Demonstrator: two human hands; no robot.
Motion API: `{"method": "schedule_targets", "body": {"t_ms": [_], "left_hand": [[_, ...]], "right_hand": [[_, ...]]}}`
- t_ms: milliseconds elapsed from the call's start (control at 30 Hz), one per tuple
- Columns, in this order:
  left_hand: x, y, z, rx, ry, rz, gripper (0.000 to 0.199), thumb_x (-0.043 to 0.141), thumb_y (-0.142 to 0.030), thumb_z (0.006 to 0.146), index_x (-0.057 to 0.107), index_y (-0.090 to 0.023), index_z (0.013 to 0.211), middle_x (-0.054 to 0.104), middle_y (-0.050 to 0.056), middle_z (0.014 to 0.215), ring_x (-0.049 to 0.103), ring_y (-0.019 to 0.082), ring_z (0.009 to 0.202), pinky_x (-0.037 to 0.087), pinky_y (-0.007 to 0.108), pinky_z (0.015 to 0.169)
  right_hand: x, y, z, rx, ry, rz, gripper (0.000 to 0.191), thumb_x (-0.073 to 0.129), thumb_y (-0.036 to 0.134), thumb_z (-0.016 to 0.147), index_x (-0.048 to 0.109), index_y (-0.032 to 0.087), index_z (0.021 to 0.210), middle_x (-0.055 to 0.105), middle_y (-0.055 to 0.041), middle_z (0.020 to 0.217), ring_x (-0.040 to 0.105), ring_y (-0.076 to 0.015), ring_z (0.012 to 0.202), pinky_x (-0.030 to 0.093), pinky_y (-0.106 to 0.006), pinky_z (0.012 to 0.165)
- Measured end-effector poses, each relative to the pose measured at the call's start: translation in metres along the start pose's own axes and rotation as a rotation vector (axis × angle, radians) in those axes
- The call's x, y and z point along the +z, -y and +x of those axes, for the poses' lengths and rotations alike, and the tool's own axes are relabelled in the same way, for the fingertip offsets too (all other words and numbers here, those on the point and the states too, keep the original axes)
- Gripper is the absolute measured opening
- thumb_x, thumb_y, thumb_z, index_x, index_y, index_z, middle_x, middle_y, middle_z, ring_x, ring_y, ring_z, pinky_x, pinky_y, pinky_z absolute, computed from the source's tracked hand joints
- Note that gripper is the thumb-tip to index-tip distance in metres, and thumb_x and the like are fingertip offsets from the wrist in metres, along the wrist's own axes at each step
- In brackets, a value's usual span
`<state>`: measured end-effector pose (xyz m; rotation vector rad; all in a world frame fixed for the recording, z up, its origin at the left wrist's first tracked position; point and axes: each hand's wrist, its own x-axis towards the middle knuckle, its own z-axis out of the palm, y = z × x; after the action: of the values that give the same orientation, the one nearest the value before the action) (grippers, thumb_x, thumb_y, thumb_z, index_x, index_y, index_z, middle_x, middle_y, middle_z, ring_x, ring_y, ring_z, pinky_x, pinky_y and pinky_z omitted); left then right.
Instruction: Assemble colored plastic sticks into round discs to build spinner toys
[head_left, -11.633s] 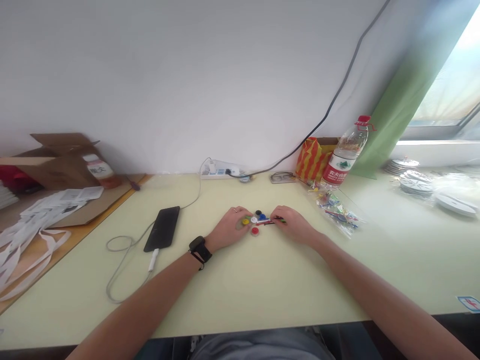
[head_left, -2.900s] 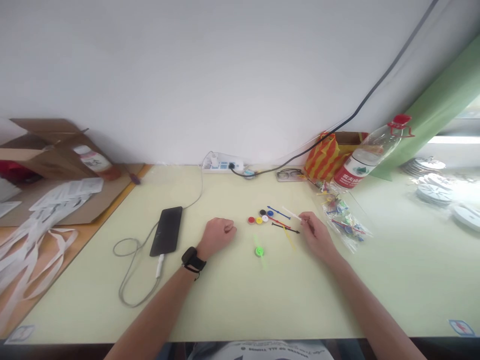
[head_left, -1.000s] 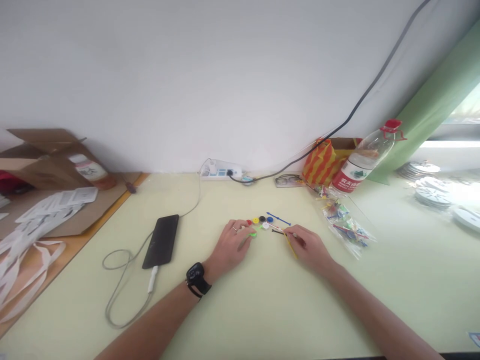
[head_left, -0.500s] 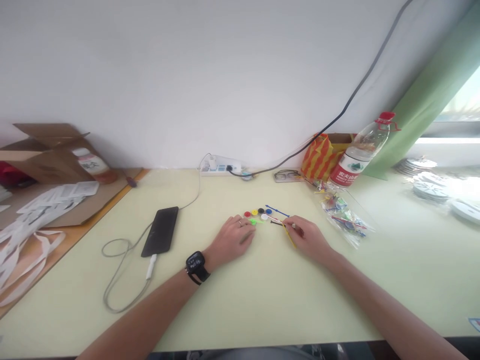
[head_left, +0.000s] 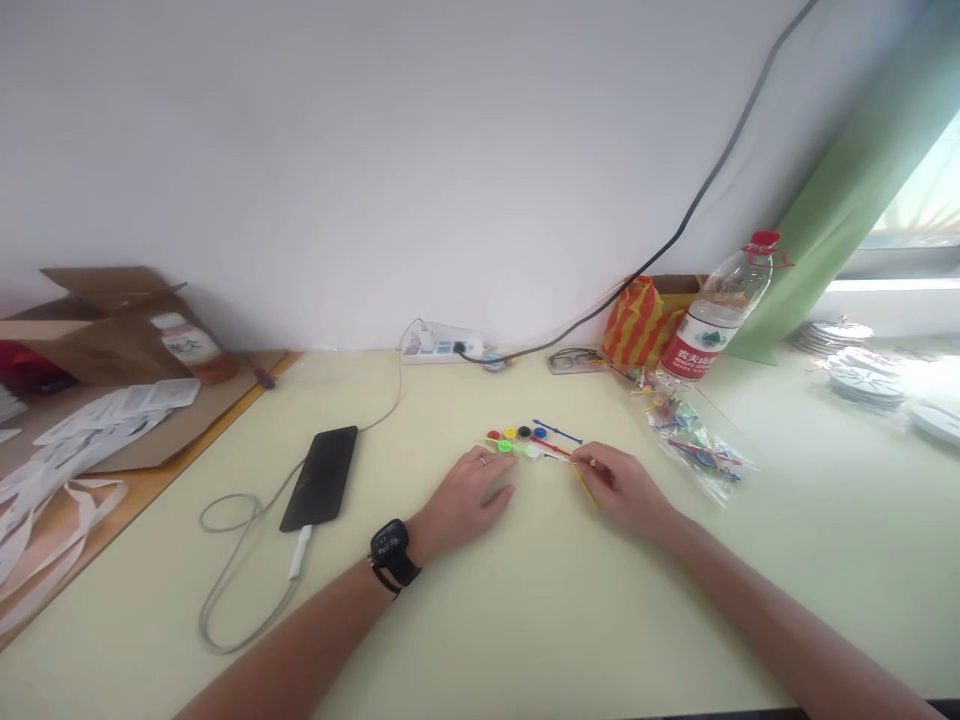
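Small plastic discs lie in a cluster: red (head_left: 493, 435), yellow (head_left: 511, 432), black (head_left: 524, 432), blue (head_left: 540, 433), green (head_left: 505, 447) and white (head_left: 533, 452). My left hand (head_left: 466, 497) rests on the table with fingers extended and thumb apart, its fingertips beside the green disc. A light green strip lies at that disc. My right hand (head_left: 622, 488) is closed in a pinch at the near end of a red arrow (head_left: 551, 447); what it grips is hidden. Beneath it a yellow arrow (head_left: 587, 487) pokes out. Behind lies a blue arrow (head_left: 556, 432).
A phone (head_left: 320, 478) on a charging cable lies left. Against the wall are a power strip (head_left: 442, 345), glasses (head_left: 574, 359), a striped bag (head_left: 635, 325) and a large water bottle (head_left: 705, 325). Plastic bags of small parts (head_left: 697, 450) lie right; a cardboard box (head_left: 97, 330) stands left.
My left hand has drawn slightly back and left, uncovering more of the green disc. More of the red arrow shows by my right hand. The view has shifted slightly.
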<state>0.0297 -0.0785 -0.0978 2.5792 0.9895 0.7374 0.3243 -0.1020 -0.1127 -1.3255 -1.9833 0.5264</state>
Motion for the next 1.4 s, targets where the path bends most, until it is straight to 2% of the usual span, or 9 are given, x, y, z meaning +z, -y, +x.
{"method": "schedule_targets", "body": {"t_ms": [133,267,333,567,667,767,933,1033,1400], "left_hand": [[-0.001,-0.002,0.000,-0.016,0.001,-0.066,0.046,0.066,-0.036,0.097,0.059,-0.026,0.140,0.068,0.010,0.133,0.060,0.027,0.125,0.051,0.046,0.108],[-0.001,-0.005,0.001,0.011,0.055,-0.176,0.017,0.065,-0.035,0.098,0.072,-0.026,0.111,0.072,0.006,0.118,0.064,0.024,0.115,0.052,0.041,0.103],[-0.001,-0.006,0.001,-0.015,0.064,-0.229,0.013,0.065,-0.034,0.098,0.072,-0.026,0.105,0.073,0.005,0.113,0.064,0.023,0.112,0.052,0.039,0.101],[0.000,-0.012,0.000,-0.233,0.040,-0.463,0.020,0.068,-0.041,0.095,0.072,-0.022,0.099,0.074,0.003,0.093,0.066,0.019,0.085,0.054,0.033,0.080],[0.001,-0.015,0.001,-0.316,0.021,-0.696,0.025,0.076,-0.041,0.088,0.067,-0.018,0.094,0.075,0.004,0.092,0.068,0.018,0.082,0.057,0.033,0.080],[0.004,-0.016,0.000,-0.369,-0.008,-0.845,0.032,0.084,-0.037,0.081,0.061,-0.018,0.090,0.075,0.006,0.093,0.072,0.019,0.084,0.059,0.035,0.081],[0.007,-0.015,-0.001,-0.306,0.018,-0.923,0.035,0.083,-0.034,0.083,0.066,-0.017,0.108,0.076,0.010,0.103,0.075,0.022,0.092,0.061,0.038,0.088],[0.007,-0.016,-0.001,-0.300,0.071,-0.915,0.031,0.080,-0.034,0.087,0.072,-0.015,0.109,0.076,0.012,0.109,0.074,0.025,0.100,0.059,0.038,0.094],[0.004,-0.020,0.001,-0.332,0.093,-0.938,0.032,0.079,-0.039,0.088,0.075,-0.015,0.109,0.078,0.012,0.108,0.075,0.025,0.099,0.059,0.036,0.090]], "right_hand": [[-0.002,0.012,-0.006,-0.050,0.068,0.063,0.022,0.047,0.030,0.098,0.068,0.024,0.100,0.069,-0.0051,0.082,0.057,-0.0190,0.064,0.046,-0.031,0.058],[0.000,0.026,-0.011,-0.093,0.116,0.105,0.023,0.044,0.029,0.101,0.067,0.025,0.102,0.069,-0.0066,0.088,0.058,-0.0196,0.069,0.047,-0.031,0.061],[0.002,0.029,-0.012,-0.084,0.113,0.108,0.025,0.043,0.031,0.103,0.067,0.025,0.105,0.068,-0.0071,0.091,0.059,-0.0202,0.073,0.048,-0.032,0.063],[-0.014,0.042,0.000,0.047,0.221,0.167,0.025,0.047,0.041,0.103,0.063,0.024,0.093,0.063,-0.0026,0.081,0.053,-0.0183,0.068,0.044,-0.030,0.061],[-0.017,0.059,0.009,0.073,0.179,0.279,0.027,0.050,0.045,0.102,0.061,0.024,0.092,0.060,-0.0016,0.079,0.049,-0.0169,0.068,0.042,-0.029,0.060],[-0.007,0.074,0.013,0.106,0.168,0.475,0.031,0.053,0.051,0.100,0.061,0.022,0.090,0.056,-0.0008,0.079,0.045,-0.0152,0.066,0.038,-0.028,0.059],[0.023,0.076,0.002,0.118,0.295,0.623,0.033,0.052,0.053,0.101,0.061,0.022,0.096,0.049,0.0016,0.074,0.042,-0.0143,0.064,0.035,-0.027,0.059],[0.032,0.070,-0.004,0.137,0.268,0.653,0.032,0.053,0.053,0.102,0.058,0.022,0.100,0.051,0.0019,0.076,0.044,-0.0140,0.065,0.035,-0.027,0.059],[0.025,0.064,-0.004,0.132,0.249,0.649,0.021,0.055,0.043,0.103,0.056,0.022,0.102,0.056,0.0004,0.080,0.049,-0.0146,0.068,0.040,-0.028,0.062]]}}
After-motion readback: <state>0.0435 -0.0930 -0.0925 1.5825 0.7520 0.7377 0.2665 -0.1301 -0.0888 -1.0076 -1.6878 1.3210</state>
